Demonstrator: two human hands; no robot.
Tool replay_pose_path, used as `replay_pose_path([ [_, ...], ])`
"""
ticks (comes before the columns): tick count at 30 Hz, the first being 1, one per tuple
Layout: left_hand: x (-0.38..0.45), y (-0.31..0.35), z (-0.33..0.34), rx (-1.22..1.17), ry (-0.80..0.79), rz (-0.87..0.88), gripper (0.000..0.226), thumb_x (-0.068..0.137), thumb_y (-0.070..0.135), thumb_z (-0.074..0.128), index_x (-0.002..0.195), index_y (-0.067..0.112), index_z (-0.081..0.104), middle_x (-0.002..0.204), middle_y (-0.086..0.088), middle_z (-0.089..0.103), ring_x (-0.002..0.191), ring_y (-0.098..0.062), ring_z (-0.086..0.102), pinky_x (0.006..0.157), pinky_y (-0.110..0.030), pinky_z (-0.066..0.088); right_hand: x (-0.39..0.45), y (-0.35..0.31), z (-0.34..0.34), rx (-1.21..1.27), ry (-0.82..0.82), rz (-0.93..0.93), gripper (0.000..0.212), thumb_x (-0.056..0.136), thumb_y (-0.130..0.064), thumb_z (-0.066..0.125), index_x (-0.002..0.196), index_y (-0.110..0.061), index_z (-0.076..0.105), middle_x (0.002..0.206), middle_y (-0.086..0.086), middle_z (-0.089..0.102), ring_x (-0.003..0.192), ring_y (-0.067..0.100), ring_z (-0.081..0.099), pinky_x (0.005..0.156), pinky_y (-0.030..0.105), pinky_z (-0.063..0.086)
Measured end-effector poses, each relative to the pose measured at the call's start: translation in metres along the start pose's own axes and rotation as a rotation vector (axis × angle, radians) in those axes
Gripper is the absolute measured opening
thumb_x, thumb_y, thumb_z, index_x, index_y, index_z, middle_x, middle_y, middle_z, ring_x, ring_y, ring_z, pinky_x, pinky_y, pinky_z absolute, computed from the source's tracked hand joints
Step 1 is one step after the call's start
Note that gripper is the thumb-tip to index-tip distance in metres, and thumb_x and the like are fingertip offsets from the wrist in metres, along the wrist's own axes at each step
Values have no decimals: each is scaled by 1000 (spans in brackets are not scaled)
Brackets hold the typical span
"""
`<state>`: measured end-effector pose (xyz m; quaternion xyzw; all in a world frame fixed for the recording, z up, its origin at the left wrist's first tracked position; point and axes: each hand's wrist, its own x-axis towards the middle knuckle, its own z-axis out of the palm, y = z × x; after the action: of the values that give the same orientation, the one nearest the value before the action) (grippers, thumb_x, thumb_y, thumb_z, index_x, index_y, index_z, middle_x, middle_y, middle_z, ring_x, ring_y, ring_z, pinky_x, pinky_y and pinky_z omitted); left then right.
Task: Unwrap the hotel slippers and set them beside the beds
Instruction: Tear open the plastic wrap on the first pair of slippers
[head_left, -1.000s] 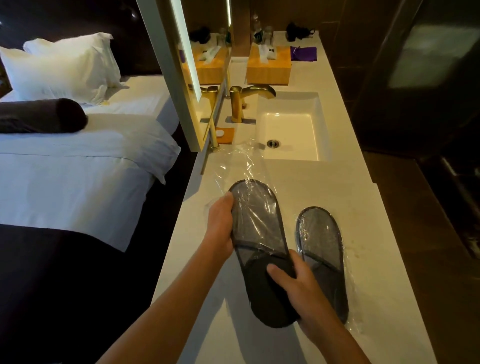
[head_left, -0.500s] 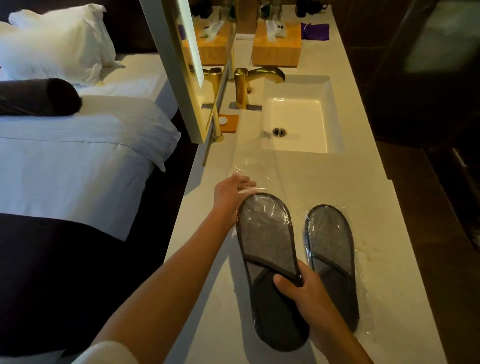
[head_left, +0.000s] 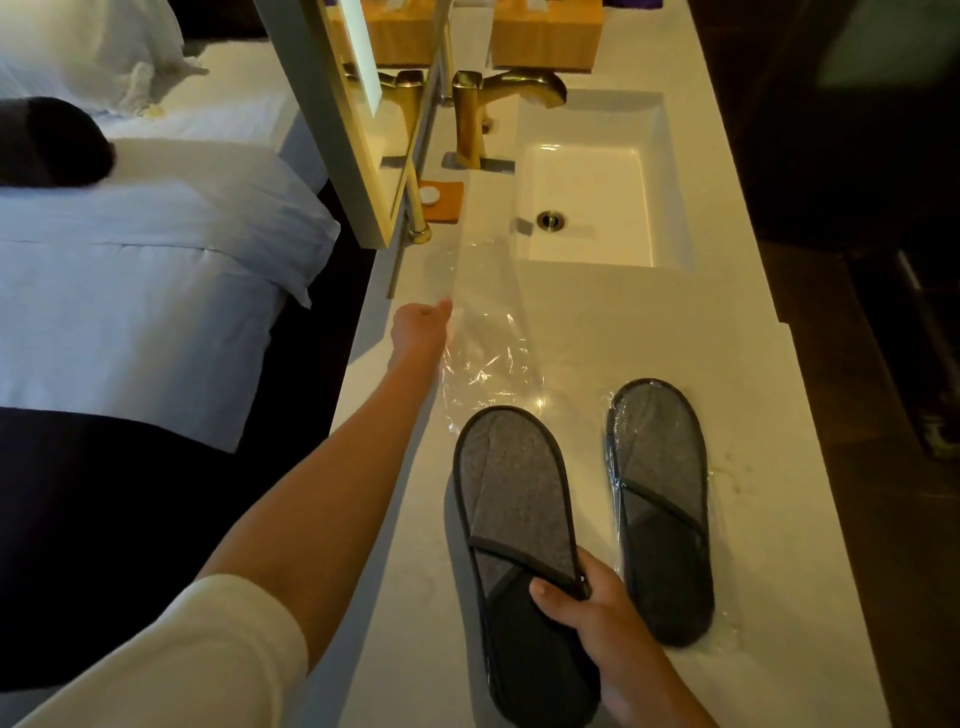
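A grey slipper (head_left: 511, 483) with a dark rim lies bare on the white counter (head_left: 582, 332). My right hand (head_left: 587, 608) grips its strap near the heel. Beyond the slipper's toe, my left hand (head_left: 418, 325) pinches the edge of the clear plastic wrapper (head_left: 488, 358), which now lies empty and stretched along the counter. A second grey slipper (head_left: 660, 499) lies to the right, still inside its clear plastic.
A white sink (head_left: 592, 208) with a gold tap (head_left: 470, 119) sits further along the counter. A framed mirror (head_left: 353, 119) stands at the counter's left edge. The bed (head_left: 130, 270) with white linen lies left, across a dark gap. Dark floor runs along the right.
My left hand has drawn the plastic wrapper forward off the left slipper, which is now bare. My right hand kept its grip on that slipper. The camera has tilted downward.
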<state>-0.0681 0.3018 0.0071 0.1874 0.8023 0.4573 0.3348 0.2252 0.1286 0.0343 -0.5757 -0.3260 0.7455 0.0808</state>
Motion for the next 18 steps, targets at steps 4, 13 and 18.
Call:
replay_pose_path([
  [4,-49,-21,-24,57,89,24,41,92,43,58,120,13,62,111,-11,69,102,-28,66,89,-45,57,-5,-2,5,36,-2,-20,48,81,-22,78,124,-26,57,119,5,68,111,28,63,98,51,52],
  [13,-226,-112,-86,22,-294,117,32,96,25,58,106,56,55,86,15,75,81,-4,74,60,-10,55,-5,16,24,-157,16,-186,25,88,-25,71,106,-37,58,113,-4,70,107,18,65,89,36,57],
  [18,-243,-144,-91,84,-209,105,41,91,9,62,117,40,59,62,10,66,61,-5,68,54,-14,55,1,30,37,-665,146,-333,26,93,-40,59,114,-30,47,105,-8,60,94,9,60,71,19,47],
])
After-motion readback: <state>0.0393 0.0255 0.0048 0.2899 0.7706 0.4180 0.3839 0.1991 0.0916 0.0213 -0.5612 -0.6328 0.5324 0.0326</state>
